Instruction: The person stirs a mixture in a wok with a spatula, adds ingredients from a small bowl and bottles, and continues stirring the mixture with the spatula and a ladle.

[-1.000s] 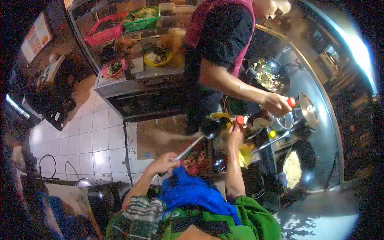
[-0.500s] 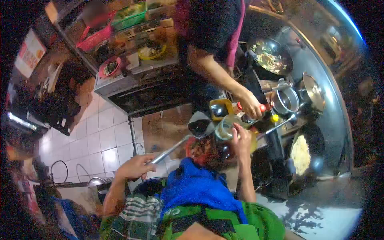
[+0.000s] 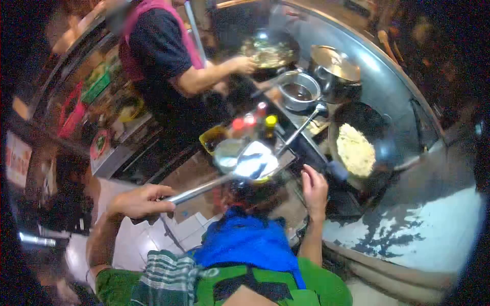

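Note:
My left hand (image 3: 145, 200) is closed around the long metal handle of a wok spatula (image 3: 258, 160). The shiny, broad head of the spatula hangs over a pale round container (image 3: 227, 154) and the bottles beside it. My right hand (image 3: 315, 190) is in the air with its fingers apart and slightly bent, holding nothing. It is nearest to the handle end (image 3: 337, 171) of the wok (image 3: 380, 130), in which a flat yellowish-white mass of food (image 3: 356, 150) lies. The hand does not seem to touch the handle.
A co-worker (image 3: 158, 48) stands ahead on the left, one hand (image 3: 242, 65) by another wok with food (image 3: 268, 53). A metal pot (image 3: 299, 92), a lidded pot (image 3: 337, 69), a ladle (image 3: 301, 127) and a yellow-capped bottle (image 3: 270, 121) are around the stove. Coloured baskets (image 3: 97, 89) stand at left.
My view has turned right. My right hand has come away from the pale container towards the wok handle. The spatula has swung forward and right. The co-worker's hand has left the bottles for the far wok.

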`<state>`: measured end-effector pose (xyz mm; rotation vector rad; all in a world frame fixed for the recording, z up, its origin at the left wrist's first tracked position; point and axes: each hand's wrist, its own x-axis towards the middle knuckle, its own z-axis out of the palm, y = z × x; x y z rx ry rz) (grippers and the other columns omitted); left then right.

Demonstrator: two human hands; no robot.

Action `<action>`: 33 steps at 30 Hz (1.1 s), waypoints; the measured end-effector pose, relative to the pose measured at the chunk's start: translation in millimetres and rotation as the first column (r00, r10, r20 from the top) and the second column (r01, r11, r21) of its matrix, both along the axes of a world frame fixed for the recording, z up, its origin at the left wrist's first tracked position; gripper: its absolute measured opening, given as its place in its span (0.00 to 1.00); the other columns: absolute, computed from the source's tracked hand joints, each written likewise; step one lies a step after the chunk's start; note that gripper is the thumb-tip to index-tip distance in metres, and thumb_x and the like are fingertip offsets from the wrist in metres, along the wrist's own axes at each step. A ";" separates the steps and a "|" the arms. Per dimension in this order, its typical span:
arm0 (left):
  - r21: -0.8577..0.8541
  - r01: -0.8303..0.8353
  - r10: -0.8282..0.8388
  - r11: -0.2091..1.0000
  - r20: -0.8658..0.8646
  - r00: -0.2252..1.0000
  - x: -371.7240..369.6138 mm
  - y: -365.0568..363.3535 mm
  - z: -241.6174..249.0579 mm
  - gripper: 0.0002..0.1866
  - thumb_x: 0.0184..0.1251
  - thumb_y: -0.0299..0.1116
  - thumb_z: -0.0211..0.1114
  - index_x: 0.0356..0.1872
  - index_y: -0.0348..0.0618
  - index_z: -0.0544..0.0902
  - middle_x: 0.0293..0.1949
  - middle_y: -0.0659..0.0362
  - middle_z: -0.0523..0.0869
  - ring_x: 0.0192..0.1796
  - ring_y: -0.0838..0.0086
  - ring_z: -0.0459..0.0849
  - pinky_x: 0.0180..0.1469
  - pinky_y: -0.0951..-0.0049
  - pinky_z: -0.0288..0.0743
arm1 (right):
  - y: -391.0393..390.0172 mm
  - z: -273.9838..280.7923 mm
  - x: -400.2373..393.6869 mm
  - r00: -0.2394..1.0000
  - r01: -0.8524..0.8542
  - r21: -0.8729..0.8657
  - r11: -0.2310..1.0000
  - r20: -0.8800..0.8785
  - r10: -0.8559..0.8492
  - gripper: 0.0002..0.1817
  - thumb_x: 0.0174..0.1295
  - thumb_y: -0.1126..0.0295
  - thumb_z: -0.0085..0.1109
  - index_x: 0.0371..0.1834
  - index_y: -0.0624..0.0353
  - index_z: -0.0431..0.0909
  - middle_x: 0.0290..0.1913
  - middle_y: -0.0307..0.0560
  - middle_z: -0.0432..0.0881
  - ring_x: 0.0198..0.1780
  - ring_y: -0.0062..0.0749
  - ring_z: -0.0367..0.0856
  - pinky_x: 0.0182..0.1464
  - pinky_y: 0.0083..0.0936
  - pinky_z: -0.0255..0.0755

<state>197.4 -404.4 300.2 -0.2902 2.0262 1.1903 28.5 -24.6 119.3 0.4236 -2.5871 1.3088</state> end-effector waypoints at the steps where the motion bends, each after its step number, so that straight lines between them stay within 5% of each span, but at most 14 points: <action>1: -0.005 -0.013 0.014 1.000 0.028 1.000 -21.7 21.4 12.7 0.23 0.67 0.42 0.60 0.57 0.37 0.73 0.32 0.62 0.83 0.24 0.83 0.76 0.23 0.79 0.71 | 18.3 5.3 4.3 0.998 0.066 0.000 0.998 -0.005 -0.066 0.11 0.63 0.69 0.55 0.44 0.61 0.80 0.41 0.51 0.83 0.44 0.43 0.79 0.49 0.34 0.69; 3: 0.007 -0.031 0.031 0.999 0.073 0.997 -65.4 68.8 37.1 0.23 0.66 0.42 0.61 0.57 0.38 0.74 0.34 0.62 0.83 0.28 0.83 0.77 0.25 0.80 0.71 | 59.1 3.2 5.2 0.986 0.150 -0.028 0.988 -0.076 -0.151 0.10 0.62 0.69 0.56 0.44 0.61 0.81 0.41 0.51 0.83 0.43 0.42 0.79 0.48 0.34 0.69; 4: 0.055 -0.023 0.018 0.998 0.101 0.995 -86.8 83.2 35.7 0.24 0.65 0.41 0.62 0.57 0.36 0.73 0.38 0.60 0.83 0.36 0.80 0.80 0.36 0.78 0.75 | 78.5 1.6 6.7 0.976 0.188 -0.038 0.981 -0.108 -0.191 0.10 0.62 0.69 0.57 0.44 0.61 0.81 0.41 0.51 0.83 0.43 0.42 0.79 0.48 0.34 0.70; 7: 0.040 0.030 -0.021 0.999 -0.191 0.981 -145.7 141.9 14.7 0.26 0.64 0.41 0.63 0.57 0.33 0.73 0.49 0.56 0.81 0.53 0.75 0.76 0.58 0.72 0.66 | 134.3 -5.5 13.9 0.955 0.292 -0.038 0.956 -0.054 -0.293 0.11 0.64 0.69 0.55 0.45 0.60 0.80 0.41 0.50 0.83 0.43 0.42 0.80 0.48 0.33 0.71; 9: 0.169 0.188 -0.139 0.968 -0.263 0.955 -191.3 188.9 -7.6 0.26 0.63 0.42 0.64 0.56 0.34 0.75 0.48 0.57 0.81 0.52 0.76 0.76 0.57 0.75 0.66 | 159.5 -11.3 17.4 0.937 0.342 -0.098 0.934 -0.036 -0.347 0.11 0.64 0.69 0.55 0.45 0.60 0.80 0.41 0.50 0.83 0.43 0.42 0.80 0.47 0.33 0.71; 13: 0.251 0.166 -0.060 0.954 -0.382 0.922 -246.5 274.4 -85.4 0.26 0.64 0.38 0.62 0.59 0.33 0.68 0.41 0.57 0.80 0.38 0.79 0.80 0.39 0.79 0.76 | 192.4 -7.8 27.4 0.943 0.332 -0.128 0.935 0.036 -0.330 0.12 0.65 0.67 0.54 0.47 0.60 0.80 0.40 0.49 0.83 0.42 0.39 0.82 0.47 0.32 0.73; 16: -0.243 0.153 -0.286 0.958 -0.773 0.566 -258.3 327.0 -137.7 0.23 0.63 0.39 0.64 0.54 0.36 0.71 0.42 0.48 0.81 0.43 0.65 0.80 0.47 0.64 0.74 | 205.2 -15.2 34.7 0.959 0.281 -0.126 0.951 0.005 -0.283 0.13 0.65 0.68 0.53 0.49 0.60 0.79 0.41 0.50 0.83 0.42 0.39 0.82 0.47 0.30 0.73; 18: -0.118 0.128 -0.171 0.985 -0.795 0.581 -252.6 351.4 -154.4 0.23 0.64 0.39 0.63 0.55 0.37 0.70 0.40 0.45 0.81 0.43 0.61 0.81 0.48 0.62 0.73 | 206.0 -4.7 41.7 0.965 0.261 -0.215 0.941 0.091 -0.246 0.13 0.66 0.68 0.52 0.50 0.61 0.78 0.41 0.50 0.83 0.42 0.38 0.82 0.46 0.29 0.73; 19: -0.095 0.075 -0.121 0.993 -0.727 0.676 -246.2 362.8 -150.9 0.23 0.65 0.41 0.62 0.54 0.36 0.71 0.40 0.46 0.81 0.44 0.60 0.81 0.49 0.62 0.73 | 206.2 -9.9 42.8 0.967 0.252 -0.199 0.947 0.008 -0.255 0.13 0.65 0.70 0.54 0.51 0.61 0.78 0.40 0.50 0.83 0.41 0.38 0.83 0.45 0.28 0.74; 24: 0.171 -0.004 0.136 0.985 -0.771 0.622 -227.7 392.3 -172.2 0.18 0.69 0.36 0.57 0.55 0.36 0.73 0.38 0.53 0.83 0.39 0.75 0.80 0.44 0.72 0.74 | 192.7 -2.6 45.1 0.968 0.250 -0.307 0.918 0.041 -0.249 0.11 0.63 0.74 0.57 0.48 0.62 0.79 0.36 0.47 0.84 0.36 0.26 0.82 0.38 0.20 0.76; 28: 0.722 -0.020 0.365 0.691 -0.326 0.872 -225.0 415.5 -195.3 0.20 0.65 0.32 0.63 0.56 0.38 0.72 0.43 0.61 0.80 0.43 0.79 0.77 0.47 0.79 0.72 | 184.5 -16.0 32.6 0.996 0.083 -0.381 0.921 0.066 -0.063 0.12 0.66 0.72 0.54 0.50 0.59 0.77 0.46 0.48 0.81 0.43 0.31 0.81 0.42 0.24 0.75; 30: 0.781 -0.028 0.433 0.624 -0.316 0.844 -224.8 432.5 -224.3 0.19 0.65 0.30 0.63 0.56 0.39 0.72 0.42 0.61 0.80 0.43 0.80 0.77 0.47 0.78 0.73 | 178.3 -17.6 29.8 0.955 0.188 -0.501 0.845 0.293 -0.039 0.16 0.65 0.72 0.55 0.56 0.60 0.72 0.53 0.48 0.75 0.45 0.28 0.79 0.42 0.25 0.75; 31: 0.817 -0.081 0.439 0.570 -0.221 0.871 -219.9 441.6 -218.6 0.20 0.65 0.29 0.62 0.57 0.41 0.71 0.42 0.62 0.80 0.43 0.80 0.77 0.47 0.78 0.74 | 177.7 -34.3 24.6 0.941 0.155 -0.614 0.774 0.331 0.073 0.29 0.63 0.77 0.54 0.67 0.59 0.57 0.55 0.49 0.72 0.51 0.28 0.76 0.48 0.19 0.74; 33: 0.835 -0.136 0.427 0.533 -0.126 0.895 -212.4 453.8 -212.2 0.22 0.64 0.29 0.63 0.58 0.40 0.70 0.46 0.57 0.78 0.46 0.76 0.78 0.46 0.79 0.74 | 177.3 -43.6 27.3 0.965 0.169 -0.639 0.750 0.263 0.007 0.31 0.62 0.77 0.54 0.68 0.60 0.53 0.52 0.48 0.72 0.49 0.26 0.75 0.48 0.21 0.72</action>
